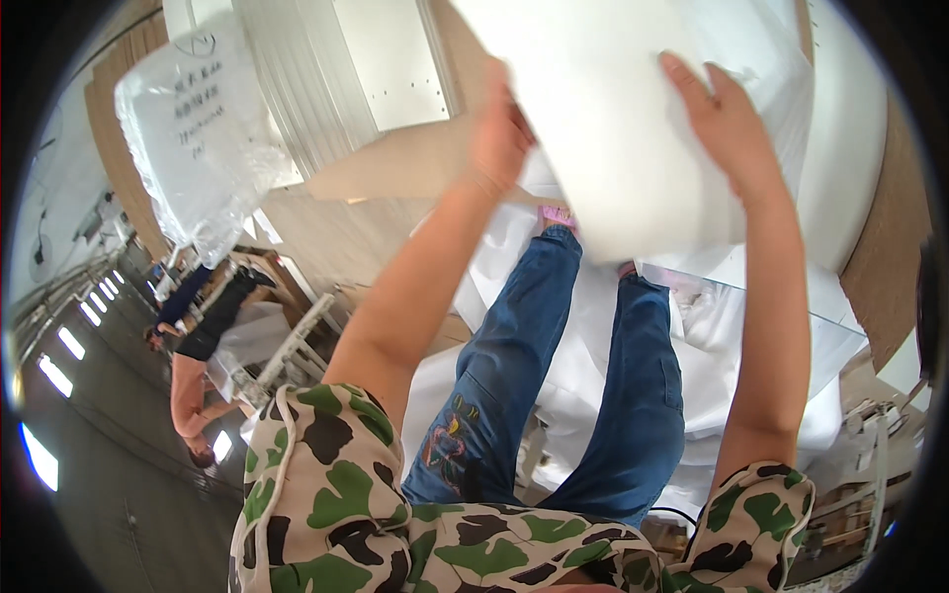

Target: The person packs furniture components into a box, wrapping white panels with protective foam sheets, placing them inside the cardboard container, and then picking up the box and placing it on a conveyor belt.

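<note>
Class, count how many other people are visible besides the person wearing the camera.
2. Both stand at far left: one bending in a pink top, one in dark clothes just above. Others may be hidden.

Below me I see a pale wooden floor (346, 247), running from the upper left toward the middle. White sheeting (732, 346) lies spread over much of it — crumpled in folds around and under my feet. A flat tan board (395, 173) rests on the floor beside the sheeting, and white panels (386, 59) lie past it, one ribbed, one with small holes. Along the right edge brown cardboard (890, 247) shows — partly covered by a large white sheet (840, 128).
</note>
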`<action>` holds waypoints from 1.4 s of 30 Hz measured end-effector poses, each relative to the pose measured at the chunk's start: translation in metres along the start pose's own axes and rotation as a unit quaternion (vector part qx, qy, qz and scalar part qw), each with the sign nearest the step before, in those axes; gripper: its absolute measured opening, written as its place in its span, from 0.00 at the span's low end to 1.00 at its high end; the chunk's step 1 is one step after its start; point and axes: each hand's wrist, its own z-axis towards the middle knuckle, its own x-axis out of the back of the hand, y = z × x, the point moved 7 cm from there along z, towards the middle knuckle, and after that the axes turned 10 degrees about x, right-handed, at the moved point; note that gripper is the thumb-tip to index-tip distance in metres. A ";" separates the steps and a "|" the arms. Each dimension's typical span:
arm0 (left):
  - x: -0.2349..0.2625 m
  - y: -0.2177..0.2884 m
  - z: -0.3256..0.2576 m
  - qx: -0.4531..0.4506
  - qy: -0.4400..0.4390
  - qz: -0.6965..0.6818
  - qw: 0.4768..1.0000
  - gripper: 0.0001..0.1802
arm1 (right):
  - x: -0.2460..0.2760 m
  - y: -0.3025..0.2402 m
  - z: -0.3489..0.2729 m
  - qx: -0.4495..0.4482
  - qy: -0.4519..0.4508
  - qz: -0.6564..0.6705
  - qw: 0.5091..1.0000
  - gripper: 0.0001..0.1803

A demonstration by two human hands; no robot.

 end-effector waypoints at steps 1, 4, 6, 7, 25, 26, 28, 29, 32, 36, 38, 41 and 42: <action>-0.002 0.027 0.018 -0.038 -0.059 -0.037 0.997 0.38 | 0.000 -0.004 -0.010 0.015 -0.024 0.029 0.999 0.43; -0.022 0.122 0.027 -0.071 -0.063 0.028 0.995 0.44 | 0.016 -0.036 -0.064 0.021 0.043 0.013 0.999 0.33; -0.011 0.129 0.027 -0.064 0.038 0.050 0.996 0.43 | 0.021 -0.046 -0.099 -0.007 0.010 0.027 1.000 0.26; -0.002 0.124 0.024 -0.074 0.095 0.097 0.988 0.44 | 0.033 -0.049 -0.116 0.009 0.034 0.015 0.999 0.26; -0.269 0.107 -0.450 0.068 -0.424 -0.033 0.902 0.30 | 0.337 -0.215 -0.614 -0.127 0.226 -0.086 0.962 0.28; -0.286 0.109 -0.460 0.089 -0.455 -0.005 0.886 0.30 | 0.337 -0.234 -0.640 -0.108 0.269 -0.118 0.950 0.26; -0.329 0.116 -0.487 0.040 -0.485 0.044 0.872 0.28 | 0.337 -0.271 -0.680 -0.117 0.314 -0.116 0.935 0.22; -0.345 0.106 -0.514 0.054 -0.512 0.062 0.855 0.28 | 0.343 -0.291 -0.708 -0.135 0.345 -0.121 0.921 0.22; -0.362 0.071 -0.574 0.136 -0.529 0.094 0.832 0.26 | 0.315 -0.330 -0.799 -0.180 0.411 0.016 0.893 0.22; -0.369 0.010 -0.659 0.176 -0.583 0.166 0.776 0.26 | 0.191 -0.347 -0.972 -0.068 0.715 0.322 0.617 0.34; -0.372 -0.037 -0.704 0.209 -0.591 0.208 0.751 0.26 | 0.105 -0.357 -0.976 0.029 0.793 0.388 0.469 0.35; -0.366 -0.110 -0.789 0.283 -0.641 0.247 0.670 0.25 | 0.029 -0.358 -0.958 0.119 0.876 0.428 0.187 0.35; -0.365 -0.131 -0.809 0.292 -0.646 0.260 0.655 0.26 | 0.016 -0.360 -0.966 0.117 0.876 0.429 0.186 0.35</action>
